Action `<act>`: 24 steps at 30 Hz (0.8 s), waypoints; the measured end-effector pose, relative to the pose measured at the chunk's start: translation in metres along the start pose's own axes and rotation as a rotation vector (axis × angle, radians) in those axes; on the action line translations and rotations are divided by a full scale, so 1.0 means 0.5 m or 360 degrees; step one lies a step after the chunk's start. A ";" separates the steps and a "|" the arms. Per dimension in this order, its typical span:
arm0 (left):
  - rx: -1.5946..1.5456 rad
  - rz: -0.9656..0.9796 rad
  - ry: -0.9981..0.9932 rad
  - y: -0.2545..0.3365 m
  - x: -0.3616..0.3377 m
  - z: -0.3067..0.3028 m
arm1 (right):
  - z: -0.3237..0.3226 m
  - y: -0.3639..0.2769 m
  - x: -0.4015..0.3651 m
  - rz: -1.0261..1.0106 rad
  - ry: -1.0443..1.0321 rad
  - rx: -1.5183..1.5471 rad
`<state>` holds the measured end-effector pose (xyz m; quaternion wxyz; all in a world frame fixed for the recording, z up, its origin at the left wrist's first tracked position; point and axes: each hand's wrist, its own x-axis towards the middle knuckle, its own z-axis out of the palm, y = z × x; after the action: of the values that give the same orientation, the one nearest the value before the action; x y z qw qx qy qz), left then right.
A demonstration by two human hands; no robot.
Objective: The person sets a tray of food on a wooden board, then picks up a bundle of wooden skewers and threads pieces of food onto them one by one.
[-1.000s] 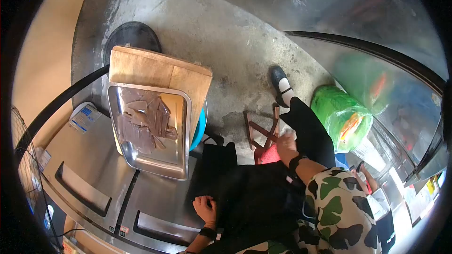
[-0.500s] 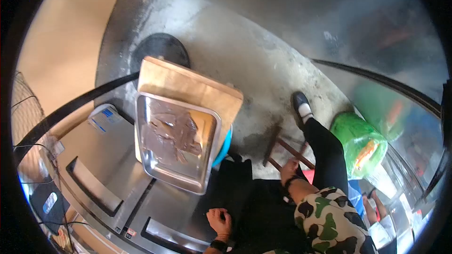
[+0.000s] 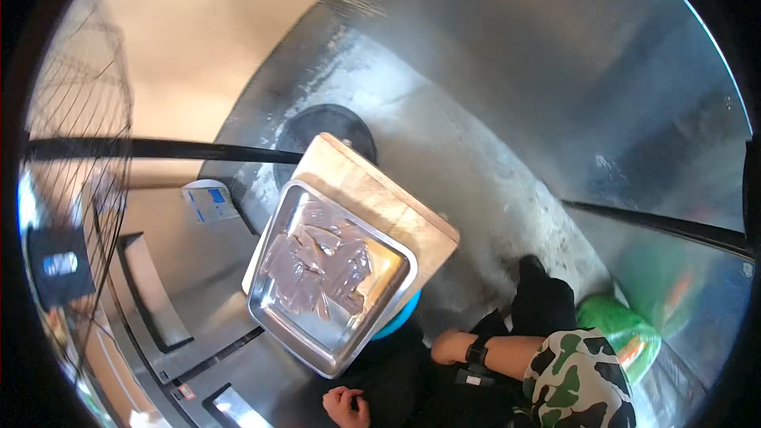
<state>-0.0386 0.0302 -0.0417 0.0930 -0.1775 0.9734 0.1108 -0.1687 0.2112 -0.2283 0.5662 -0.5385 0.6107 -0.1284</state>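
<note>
Around us the space is crowded: our metal tray (image 3: 313,346) of thin, glossy slices (image 3: 317,265) sits on a wooden board (image 3: 396,214), and the two together hide most of a blue tub (image 3: 402,315). Beyond the board a black disc (image 3: 329,131) lies on the concrete floor (image 3: 468,166), and a black bar (image 3: 182,150) runs in from the left as far as the board's corner. Wire mesh (image 3: 79,119) screens part of our left side, beside steel doors (image 3: 170,269), while our camouflage sleeve (image 3: 579,380) partly covers a green bag (image 3: 622,329). Our hands are apart: the left hand (image 3: 345,406), near the tray's lower corner, is loosely curled with a gap behind the thumb; the right hand (image 3: 450,346) lies against dark clothing, its fingers hidden, so we cannot tell its grip. A blue-and-white label (image 3: 212,200) and a small reddish sticker (image 3: 186,391) are too small for us to read.
</note>
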 end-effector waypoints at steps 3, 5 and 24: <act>-0.0018 -0.0049 0.0205 -0.017 0.007 0.015 | -0.042 0.011 0.038 -0.0260 0.0065 -0.0105; 0.0108 -0.0048 0.0359 -0.043 -0.021 0.052 | -0.052 0.003 0.061 -0.0221 0.0005 -0.0376; -0.4241 -0.0112 0.0491 -0.151 -0.101 0.008 | 0.035 0.034 -0.197 0.0238 0.0903 -0.0036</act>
<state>0.0360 -0.0214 -0.0480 -0.2566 -0.1675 0.1197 0.9443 -0.1847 0.3051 -0.1925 0.3746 -0.4408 0.7841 -0.2249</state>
